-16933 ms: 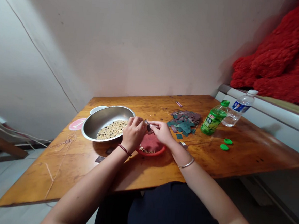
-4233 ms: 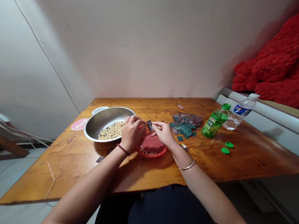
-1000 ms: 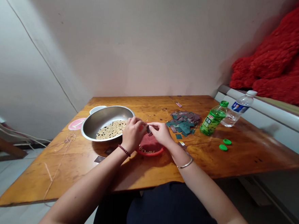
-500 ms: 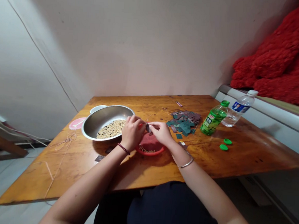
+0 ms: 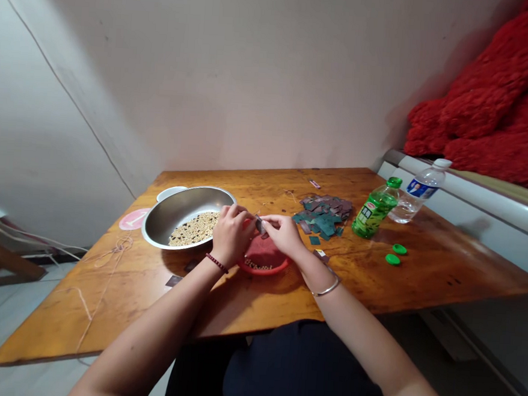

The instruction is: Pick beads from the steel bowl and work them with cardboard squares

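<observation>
Wooden table [image 5: 233, 316]; 2 hands [image 5: 230, 235] meet at dark scrap [image 5: 261, 227].

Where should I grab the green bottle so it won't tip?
I'd hold the green bottle round its middle, coming from the near side. It stands upright, with the clear bottle close behind on its right and the pile of pieces just to its left.

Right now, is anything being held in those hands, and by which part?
Yes, a small dark scrap: the right hand pinches it at its right side. The left hand is at its left side, but its exact hold is hidden.
</observation>
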`<state>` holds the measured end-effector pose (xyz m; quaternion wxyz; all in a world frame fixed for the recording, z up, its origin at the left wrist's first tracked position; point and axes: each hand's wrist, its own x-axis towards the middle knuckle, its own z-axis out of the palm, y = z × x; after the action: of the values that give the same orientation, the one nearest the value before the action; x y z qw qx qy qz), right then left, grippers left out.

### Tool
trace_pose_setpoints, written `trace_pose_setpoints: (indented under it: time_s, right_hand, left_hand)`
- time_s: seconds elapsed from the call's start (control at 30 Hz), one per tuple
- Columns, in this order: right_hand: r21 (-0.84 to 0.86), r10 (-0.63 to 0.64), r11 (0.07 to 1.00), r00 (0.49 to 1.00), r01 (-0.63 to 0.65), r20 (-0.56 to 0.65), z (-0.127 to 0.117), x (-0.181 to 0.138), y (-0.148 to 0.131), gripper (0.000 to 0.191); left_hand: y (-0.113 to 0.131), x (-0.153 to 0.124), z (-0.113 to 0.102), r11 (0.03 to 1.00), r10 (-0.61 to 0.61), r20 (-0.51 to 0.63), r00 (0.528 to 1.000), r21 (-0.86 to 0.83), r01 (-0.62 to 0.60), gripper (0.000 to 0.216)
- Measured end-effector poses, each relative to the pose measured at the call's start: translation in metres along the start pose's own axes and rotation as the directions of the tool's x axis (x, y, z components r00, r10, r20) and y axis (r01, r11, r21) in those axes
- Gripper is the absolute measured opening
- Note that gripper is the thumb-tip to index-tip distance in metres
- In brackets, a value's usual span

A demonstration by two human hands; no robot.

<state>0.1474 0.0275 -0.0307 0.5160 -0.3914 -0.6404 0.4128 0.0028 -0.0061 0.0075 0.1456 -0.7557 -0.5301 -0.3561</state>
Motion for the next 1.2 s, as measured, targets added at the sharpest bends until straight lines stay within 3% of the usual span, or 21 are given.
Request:
trace_pose_setpoints:
  time_s: [0.67,1.2]
  right_hand:
    - [-0.115,-0.041,0.993,0.998,0.034,-0.056,-0.0026,0.0007,0.0018,0.022]
    - [-0.029,0.008,1.0,0.998,-0.01,-0.059,-0.0022,0.0019,0.0019,0.024]
  left_hand:
    - [0.0011,-0.0005,0.0016,1.0,-0.007,0.04,0.999,-0.023,0.008,0.024]
    - [0.0008,-0.0024,0.0069,0.999,-0.002,0.034,0.999,-0.039,0.003,0.022]
